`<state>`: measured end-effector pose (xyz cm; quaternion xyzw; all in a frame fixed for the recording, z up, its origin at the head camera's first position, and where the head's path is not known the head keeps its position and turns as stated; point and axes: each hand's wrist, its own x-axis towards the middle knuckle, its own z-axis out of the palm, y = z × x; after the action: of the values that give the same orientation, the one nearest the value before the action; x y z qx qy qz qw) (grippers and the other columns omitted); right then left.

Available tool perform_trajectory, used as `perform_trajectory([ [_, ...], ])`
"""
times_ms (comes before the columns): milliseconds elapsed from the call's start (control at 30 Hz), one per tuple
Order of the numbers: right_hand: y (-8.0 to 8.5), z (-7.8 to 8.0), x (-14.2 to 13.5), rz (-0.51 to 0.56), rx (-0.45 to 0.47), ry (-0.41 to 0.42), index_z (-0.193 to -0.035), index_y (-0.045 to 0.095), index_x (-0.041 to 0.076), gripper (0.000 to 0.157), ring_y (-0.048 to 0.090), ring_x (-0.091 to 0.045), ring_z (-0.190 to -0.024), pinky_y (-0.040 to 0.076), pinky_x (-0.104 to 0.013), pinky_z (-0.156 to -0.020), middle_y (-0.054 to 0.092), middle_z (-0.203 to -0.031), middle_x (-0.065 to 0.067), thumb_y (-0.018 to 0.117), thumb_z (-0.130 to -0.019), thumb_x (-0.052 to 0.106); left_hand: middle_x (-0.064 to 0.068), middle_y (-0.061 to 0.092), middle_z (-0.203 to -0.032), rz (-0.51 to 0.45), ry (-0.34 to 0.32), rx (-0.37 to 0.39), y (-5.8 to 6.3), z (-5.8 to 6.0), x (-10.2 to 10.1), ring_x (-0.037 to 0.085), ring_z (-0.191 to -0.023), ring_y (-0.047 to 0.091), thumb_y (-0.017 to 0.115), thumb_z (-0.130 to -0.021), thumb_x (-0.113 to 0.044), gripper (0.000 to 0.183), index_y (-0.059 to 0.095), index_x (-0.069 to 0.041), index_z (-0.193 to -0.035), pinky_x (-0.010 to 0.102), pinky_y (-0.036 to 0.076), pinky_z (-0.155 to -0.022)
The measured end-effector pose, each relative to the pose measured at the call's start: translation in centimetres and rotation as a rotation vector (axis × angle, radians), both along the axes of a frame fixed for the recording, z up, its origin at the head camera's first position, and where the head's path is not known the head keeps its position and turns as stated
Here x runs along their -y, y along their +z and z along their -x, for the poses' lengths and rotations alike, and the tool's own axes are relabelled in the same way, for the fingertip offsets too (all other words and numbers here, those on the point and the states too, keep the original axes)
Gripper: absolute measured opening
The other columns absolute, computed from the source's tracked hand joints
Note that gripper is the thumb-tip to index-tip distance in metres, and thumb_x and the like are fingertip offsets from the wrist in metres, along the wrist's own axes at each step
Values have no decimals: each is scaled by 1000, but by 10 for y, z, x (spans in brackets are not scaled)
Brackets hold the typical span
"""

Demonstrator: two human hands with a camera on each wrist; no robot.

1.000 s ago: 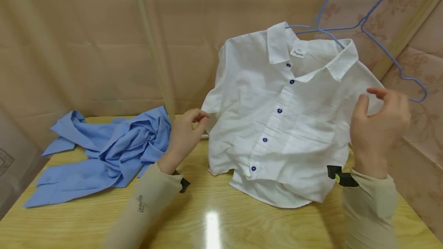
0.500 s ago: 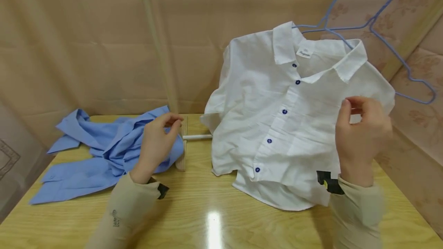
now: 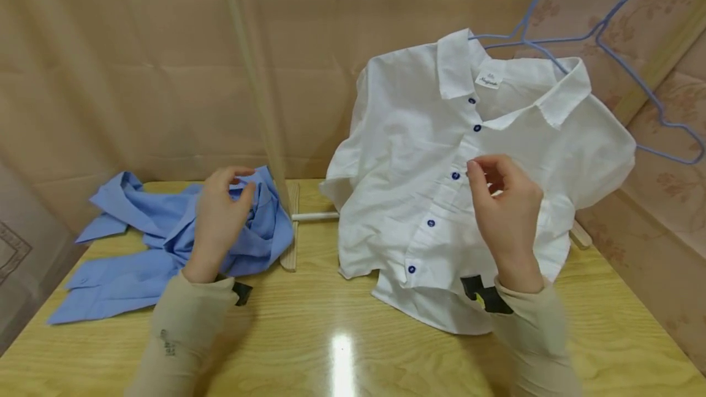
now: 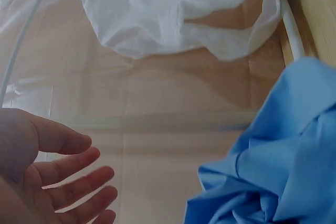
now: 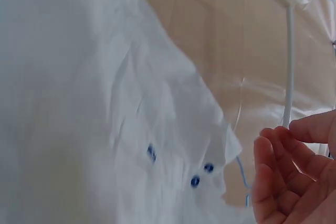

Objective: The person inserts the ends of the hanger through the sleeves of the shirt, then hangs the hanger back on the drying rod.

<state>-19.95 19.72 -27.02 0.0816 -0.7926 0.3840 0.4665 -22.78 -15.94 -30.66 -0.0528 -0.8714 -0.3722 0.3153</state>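
A white short-sleeved shirt with dark blue buttons hangs from a blue hanger on the right. My right hand is in front of the shirt's button placket, fingers loosely bent and holding nothing; the right wrist view shows a gap between hand and cloth. A blue shirt lies crumpled on the table at the left. Over it, in the head view, is my left hand, thumb and fingers apart and nothing between them. In the left wrist view the blue cloth is beside that hand, apart from it.
A second blue hanger hangs at the right without a garment. Behind the blue shirt stands a rack post, its wooden foot on the wooden table. A white bar runs low behind the white shirt. Beige cloth covers the back.
My left hand has moved left from the white shirt's sleeve to over the blue shirt. My right hand has moved left from the shirt's right shoulder to in front of its buttons.
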Motion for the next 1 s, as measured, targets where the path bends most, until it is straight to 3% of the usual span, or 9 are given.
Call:
perform_trajectory([
  [267,-9,4,45,-60,118,204,-89,67,6,14,56,-4,-60,41,-13,-52,67,-76,-2,56,-89,14,21,55,-116,-80,106,-5,-2,6,21,36,-111,47,60,-82,-3,31,60,2,-112,47,34,-93],
  [500,-25,8,88,-117,213,365,-94,66,8,12,61,-9,-68,48,-21,-57,68,-85,-1,57,-88,12,23,49,-124,-69,177,72,-7,13,36,39,-120,40,61,-81,-10,39,56,3,-118,48,27,-100],
  [767,-49,15,134,-187,365,533,-104,63,8,17,62,-12,-81,49,-20,-64,66,-93,-3,58,-88,13,27,34,-137,1,186,254,-11,14,49,46,-125,28,58,-85,-19,53,43,4,-130,55,20,-101],
  [1000,-73,27,165,-204,532,649,-111,59,4,26,63,-20,-92,51,-23,-71,63,-105,-10,60,-87,13,30,27,-139,49,176,365,-18,19,55,50,-126,22,56,-87,-27,63,33,5,-136,60,19,-99],
])
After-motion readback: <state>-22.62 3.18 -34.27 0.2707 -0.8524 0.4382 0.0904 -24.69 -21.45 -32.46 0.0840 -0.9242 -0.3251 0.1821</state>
